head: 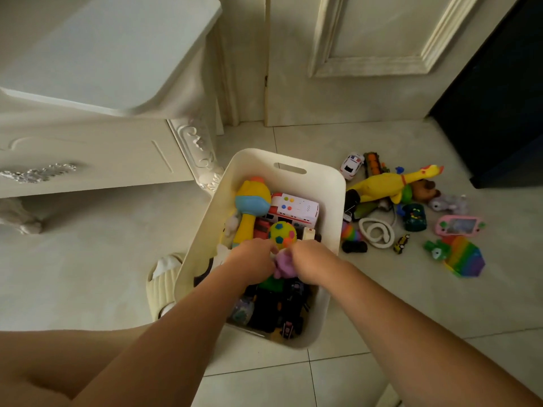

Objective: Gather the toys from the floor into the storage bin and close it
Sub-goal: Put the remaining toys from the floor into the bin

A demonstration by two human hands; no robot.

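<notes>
Storage bin (334,207): left hand (249,259), right hand (312,259) grip purple soft toy (282,265), likely tucking it in; rubber chicken (385,186), two o'clock.

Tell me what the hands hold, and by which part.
The left hand and right hand grip the purple toy by its two sides, over the storage bin.

Left hand (253,259), right hand (312,261) — both bare
</notes>
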